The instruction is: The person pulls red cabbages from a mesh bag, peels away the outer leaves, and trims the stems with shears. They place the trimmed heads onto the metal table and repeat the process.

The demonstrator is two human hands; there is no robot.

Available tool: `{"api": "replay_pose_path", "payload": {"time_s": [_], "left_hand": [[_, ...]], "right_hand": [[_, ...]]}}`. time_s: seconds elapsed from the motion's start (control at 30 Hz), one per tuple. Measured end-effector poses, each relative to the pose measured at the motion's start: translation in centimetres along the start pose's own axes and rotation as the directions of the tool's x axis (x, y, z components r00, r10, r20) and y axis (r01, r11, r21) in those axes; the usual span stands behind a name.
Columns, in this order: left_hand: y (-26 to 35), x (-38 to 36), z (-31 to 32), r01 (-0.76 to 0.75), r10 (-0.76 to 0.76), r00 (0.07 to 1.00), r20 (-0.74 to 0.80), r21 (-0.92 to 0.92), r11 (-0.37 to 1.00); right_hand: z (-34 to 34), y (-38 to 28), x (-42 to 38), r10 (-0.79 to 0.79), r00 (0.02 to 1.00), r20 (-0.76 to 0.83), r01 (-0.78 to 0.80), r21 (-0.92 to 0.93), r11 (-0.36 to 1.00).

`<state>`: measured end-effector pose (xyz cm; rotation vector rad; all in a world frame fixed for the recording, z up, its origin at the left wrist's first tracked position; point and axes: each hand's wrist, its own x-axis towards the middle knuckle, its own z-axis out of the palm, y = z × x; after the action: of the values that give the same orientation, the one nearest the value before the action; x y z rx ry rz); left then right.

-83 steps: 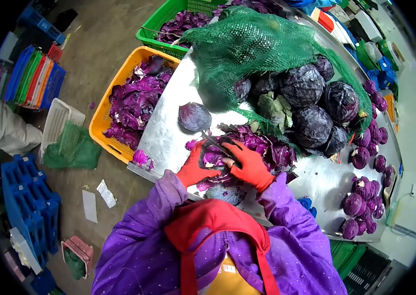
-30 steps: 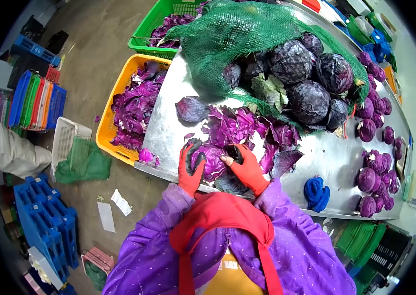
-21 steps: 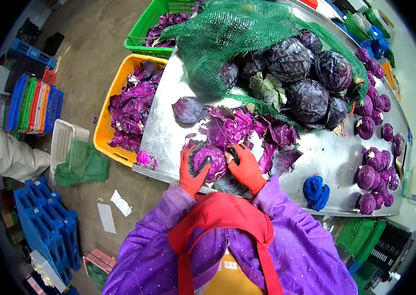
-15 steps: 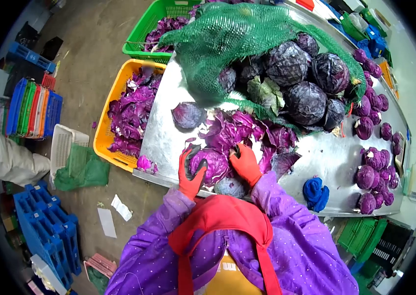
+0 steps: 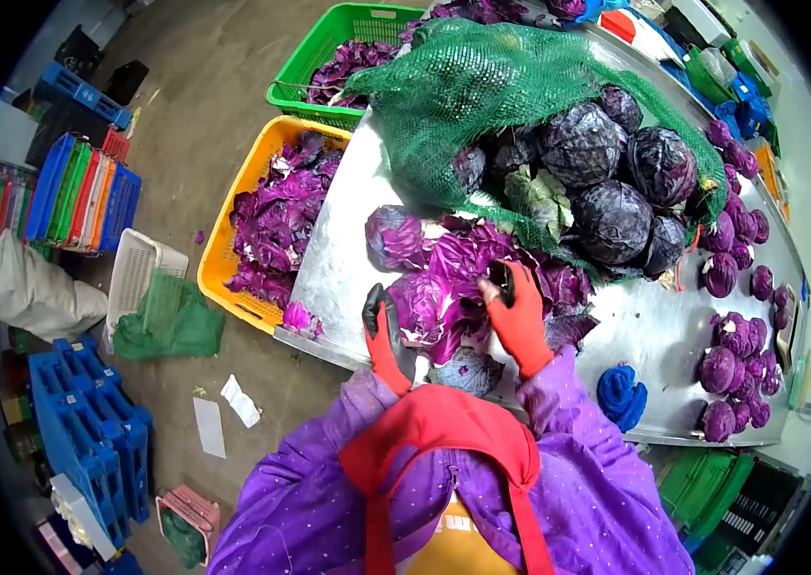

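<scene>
A peeled red cabbage (image 5: 422,305) with bright purple leaves sits near the front edge of the metal table (image 5: 338,273). My left hand (image 5: 387,337), in a red glove with a dark palm, cups its left side, fingers stretched upward and thumb below. My right hand (image 5: 519,311), gloved alike, is just right of the cabbage over loose purple leaves (image 5: 473,257). Its thumb and fingers are apart, with nothing plainly held. A darker cabbage (image 5: 394,237) lies behind my left hand. Another dull, greyish-purple one (image 5: 466,372) sits close to my body, between my wrists.
Dark unpeeled cabbages (image 5: 614,222) spill from a green net sack (image 5: 482,77). Peeled cabbages (image 5: 720,275) stand grouped at the right. A yellow crate (image 5: 217,259) and a green crate (image 5: 305,48) hold leaves at the left. A blue cloth (image 5: 622,397) lies near the front edge.
My right hand has moved away from the cabbage to the right, its fingers now more apart. A leaf spreads loosely at the cabbage's right side. The whole view has shifted slightly.
</scene>
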<state>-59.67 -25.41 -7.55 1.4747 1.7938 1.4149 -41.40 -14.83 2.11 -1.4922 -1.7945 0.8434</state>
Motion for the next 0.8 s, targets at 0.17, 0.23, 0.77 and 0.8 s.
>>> {"api": "replay_pose_path", "payload": {"time_s": [0.17, 0.23, 0.77, 0.8], "left_hand": [[2.9, 0.7, -0.5, -0.012, 0.007, 0.993, 0.122, 0.044, 0.999], [1.1, 0.1, 0.3, 0.108, -0.089, 0.976, 0.199, -0.086, 0.99], [3.0, -0.5, 0.9, 0.178, -0.133, 0.961, 0.241, -0.177, 0.968], [3.6, -0.5, 1.7, 0.353, -0.288, 0.931, 0.224, -0.353, 0.867]], "right_hand": [[1.0, -3.0, -4.2, 0.073, 0.979, 0.189, -0.065, -0.049, 0.997], [1.2, -1.9, -4.2, 0.094, 0.98, 0.177, -0.1, 0.029, 0.995], [0.8, 2.0, -5.7, 0.091, 0.986, 0.142, -0.114, 0.164, 0.98], [0.8, 2.4, -5.9, 0.076, 0.987, 0.141, -0.099, 0.162, 0.982]]}}
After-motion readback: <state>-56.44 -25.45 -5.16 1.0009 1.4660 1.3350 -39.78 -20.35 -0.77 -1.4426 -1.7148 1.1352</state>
